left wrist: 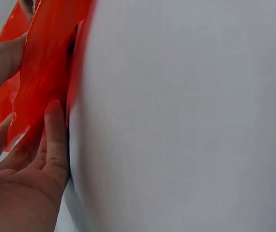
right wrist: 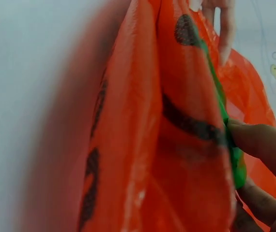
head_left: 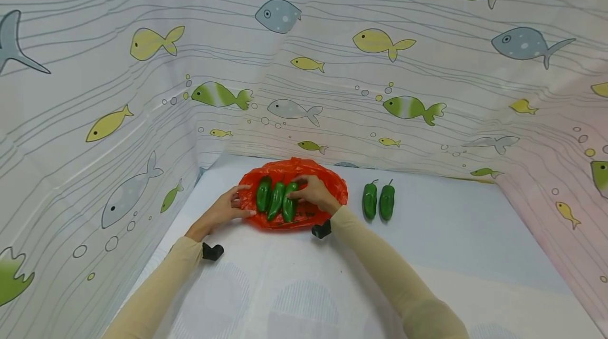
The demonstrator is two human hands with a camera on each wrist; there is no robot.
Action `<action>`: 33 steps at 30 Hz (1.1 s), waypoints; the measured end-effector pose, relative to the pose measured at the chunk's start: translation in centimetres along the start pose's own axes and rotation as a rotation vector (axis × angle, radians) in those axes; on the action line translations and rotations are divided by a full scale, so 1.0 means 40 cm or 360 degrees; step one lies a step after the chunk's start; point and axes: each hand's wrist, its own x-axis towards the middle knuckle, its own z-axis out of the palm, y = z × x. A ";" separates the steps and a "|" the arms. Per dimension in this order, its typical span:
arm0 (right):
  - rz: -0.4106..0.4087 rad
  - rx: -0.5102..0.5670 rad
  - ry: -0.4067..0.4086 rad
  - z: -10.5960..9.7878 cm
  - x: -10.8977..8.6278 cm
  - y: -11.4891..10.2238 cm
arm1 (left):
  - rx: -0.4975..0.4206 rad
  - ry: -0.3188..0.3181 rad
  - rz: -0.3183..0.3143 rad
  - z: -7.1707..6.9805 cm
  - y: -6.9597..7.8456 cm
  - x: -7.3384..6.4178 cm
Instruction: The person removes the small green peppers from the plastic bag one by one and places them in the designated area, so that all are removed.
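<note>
A red plastic bag (head_left: 330,178) lies spread open at the far side of the table, with three green chili peppers side by side in it. My right hand (head_left: 317,192) pinches the rightmost green pepper (head_left: 290,211) between thumb and fingers. In the right wrist view that green pepper (right wrist: 238,169) shows partly behind the bag's printed side. At the bag's left edge rests my left hand (head_left: 219,215), fingers extended and touching the plastic. The left wrist view has its fingers (left wrist: 55,140) lying against the red film. Left of the held pepper are a middle pepper (head_left: 275,201) and a left pepper (head_left: 263,195).
Two more green peppers, one (head_left: 369,201) beside the other (head_left: 387,203), lie stems away on the white table (head_left: 451,233), right of the bag. Fish-printed sheets (head_left: 332,80) rise behind the table and along both sides.
</note>
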 end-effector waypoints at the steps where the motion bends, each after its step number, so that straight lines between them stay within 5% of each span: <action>1: -0.0003 0.0006 -0.0007 -0.001 -0.001 -0.001 | -0.0008 -0.0004 0.0006 0.001 -0.001 0.001; 7: -0.0009 0.0047 -0.0058 -0.005 -0.010 -0.011 | -0.0044 -0.0020 0.0018 0.002 0.005 0.001; 18: -0.0053 0.0066 -0.0105 -0.030 -0.036 -0.025 | -0.0054 -0.0058 0.0013 -0.002 0.092 -0.044; 33: -0.0153 0.0086 -0.0171 -0.066 -0.079 -0.017 | -0.0070 -0.0057 -0.0007 0.000 0.084 -0.043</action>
